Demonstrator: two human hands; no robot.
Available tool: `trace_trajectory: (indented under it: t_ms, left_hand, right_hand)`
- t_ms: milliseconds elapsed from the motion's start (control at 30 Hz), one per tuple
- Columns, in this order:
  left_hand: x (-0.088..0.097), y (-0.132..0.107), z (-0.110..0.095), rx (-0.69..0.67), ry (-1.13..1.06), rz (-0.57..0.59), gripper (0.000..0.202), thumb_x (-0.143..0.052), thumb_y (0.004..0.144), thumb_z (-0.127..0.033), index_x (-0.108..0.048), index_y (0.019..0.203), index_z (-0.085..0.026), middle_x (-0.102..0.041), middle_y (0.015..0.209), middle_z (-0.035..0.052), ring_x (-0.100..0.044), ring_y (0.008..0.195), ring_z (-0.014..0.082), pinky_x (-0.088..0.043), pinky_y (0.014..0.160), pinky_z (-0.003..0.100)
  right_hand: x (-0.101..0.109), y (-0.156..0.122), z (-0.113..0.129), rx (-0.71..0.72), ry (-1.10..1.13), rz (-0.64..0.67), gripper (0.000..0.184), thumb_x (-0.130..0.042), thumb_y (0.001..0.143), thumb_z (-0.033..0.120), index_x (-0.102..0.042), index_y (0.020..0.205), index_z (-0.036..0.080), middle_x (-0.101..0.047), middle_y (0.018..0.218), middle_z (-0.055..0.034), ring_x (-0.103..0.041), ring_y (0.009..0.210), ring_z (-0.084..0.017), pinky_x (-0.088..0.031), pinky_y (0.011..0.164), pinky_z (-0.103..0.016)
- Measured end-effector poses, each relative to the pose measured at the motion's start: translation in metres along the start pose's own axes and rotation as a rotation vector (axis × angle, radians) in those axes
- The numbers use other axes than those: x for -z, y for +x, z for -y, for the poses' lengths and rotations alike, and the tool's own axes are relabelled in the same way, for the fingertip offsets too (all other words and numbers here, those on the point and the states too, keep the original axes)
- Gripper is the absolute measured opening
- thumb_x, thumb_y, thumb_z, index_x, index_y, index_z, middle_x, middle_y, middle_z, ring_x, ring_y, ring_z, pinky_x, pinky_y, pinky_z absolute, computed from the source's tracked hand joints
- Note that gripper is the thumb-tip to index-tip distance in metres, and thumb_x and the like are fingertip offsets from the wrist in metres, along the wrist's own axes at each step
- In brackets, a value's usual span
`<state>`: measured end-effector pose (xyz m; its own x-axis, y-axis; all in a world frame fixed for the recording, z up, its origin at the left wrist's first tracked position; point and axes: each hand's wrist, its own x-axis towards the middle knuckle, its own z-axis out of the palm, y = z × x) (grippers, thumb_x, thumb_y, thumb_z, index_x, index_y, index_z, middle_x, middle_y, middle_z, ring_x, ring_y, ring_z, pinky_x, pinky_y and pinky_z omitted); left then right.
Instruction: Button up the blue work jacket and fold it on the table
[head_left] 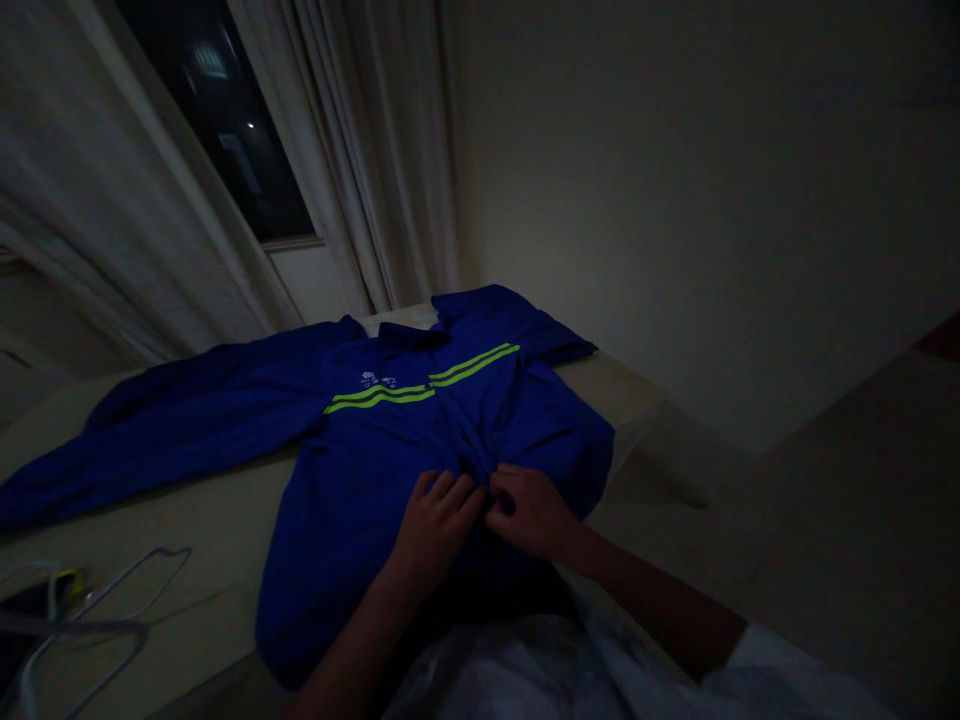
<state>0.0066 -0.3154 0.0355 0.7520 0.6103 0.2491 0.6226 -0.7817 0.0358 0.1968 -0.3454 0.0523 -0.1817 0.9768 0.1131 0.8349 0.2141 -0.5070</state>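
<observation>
A blue work jacket (375, 460) with yellow-green stripes across its chest lies front side up on a table (217, 520). Its collar points away from me, and one sleeve stretches out to the left. The lower hem hangs over the near edge. My left hand (441, 520) is closed on the jacket's front opening, fingers curled into the cloth. Just beside it, my right hand (531, 510) pinches the other side of the same opening. Dim light hides the exact bit of cloth between the fingertips.
White cables (112, 600) and a dark object with a yellow part (71, 583) lie at the table's near left. Behind the table hang long curtains (382, 150) beside a dark window (225, 120). A plain wall (675, 200) stands at the right, with floor (787, 560) below.
</observation>
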Motion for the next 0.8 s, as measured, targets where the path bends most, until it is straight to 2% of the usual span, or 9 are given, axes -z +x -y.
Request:
trace_trajectory:
  t_ms: [167, 333, 433, 533, 667, 800]
  left_hand:
    - [0.001, 0.005, -0.003, 0.152, -0.106, 0.031, 0.019, -0.053, 0.097, -0.011, -0.065, 0.102, -0.025, -0.068, 0.107, 0.0041, -0.054, 0.100, 0.0248, -0.038, 0.084, 0.041]
    - [0.007, 0.005, -0.003, 0.182, -0.273, 0.040, 0.017, -0.051, 0.101, -0.018, -0.064, 0.110, -0.024, -0.066, 0.112, 0.0038, -0.053, 0.103, 0.0245, -0.038, 0.087, 0.041]
    - [0.005, 0.002, -0.003, 0.179, -0.327, 0.023, 0.017, -0.054, 0.102, -0.026, -0.064, 0.116, -0.024, -0.066, 0.118, 0.0052, -0.052, 0.108, 0.0254, -0.039, 0.091, 0.042]
    - [0.001, 0.001, -0.003, 0.185, -0.336, 0.014, 0.019, -0.054, 0.102, -0.026, -0.065, 0.118, -0.024, -0.066, 0.118, 0.0058, -0.052, 0.110, 0.0260, -0.039, 0.092, 0.043]
    - [-0.002, 0.002, -0.005, 0.188, -0.343, -0.005, 0.015, -0.057, 0.100, -0.027, -0.066, 0.113, -0.024, -0.068, 0.112, 0.0056, -0.055, 0.105, 0.0253, -0.040, 0.090, 0.042]
    - [-0.006, 0.003, -0.005, 0.212, -0.329, -0.031, 0.012, -0.058, 0.099, -0.028, -0.066, 0.106, -0.023, -0.069, 0.107, 0.0049, -0.057, 0.103, 0.0254, -0.039, 0.089, 0.042]
  right_hand:
    - [-0.005, 0.003, -0.007, 0.051, 0.298, -0.018, 0.017, -0.062, 0.075, 0.011, -0.049, 0.071, 0.021, -0.047, 0.071, 0.0056, -0.047, 0.067, -0.012, -0.031, 0.063, -0.025]
    - [-0.004, 0.007, -0.022, 0.098, 0.481, 0.042, 0.009, -0.060, 0.085, 0.016, -0.054, 0.079, 0.020, -0.048, 0.076, 0.0052, -0.047, 0.069, -0.011, -0.035, 0.065, -0.024]
    - [-0.002, 0.007, -0.026, 0.097, 0.529, 0.074, 0.008, -0.059, 0.089, 0.019, -0.055, 0.081, 0.020, -0.049, 0.078, 0.0045, -0.048, 0.071, -0.012, -0.037, 0.066, -0.024]
    - [-0.003, 0.006, -0.027, 0.097, 0.553, 0.076, 0.008, -0.059, 0.089, 0.019, -0.055, 0.083, 0.020, -0.049, 0.079, 0.0044, -0.047, 0.071, -0.012, -0.037, 0.067, -0.024]
    - [-0.007, 0.004, -0.026, 0.120, 0.560, 0.061, 0.008, -0.058, 0.090, 0.019, -0.054, 0.083, 0.020, -0.049, 0.080, 0.0042, -0.047, 0.073, -0.013, -0.038, 0.068, -0.024]
    - [-0.009, 0.002, -0.024, 0.156, 0.471, 0.039, 0.008, -0.059, 0.093, 0.017, -0.057, 0.085, 0.020, -0.051, 0.082, 0.0031, -0.051, 0.075, -0.013, -0.038, 0.070, -0.025]
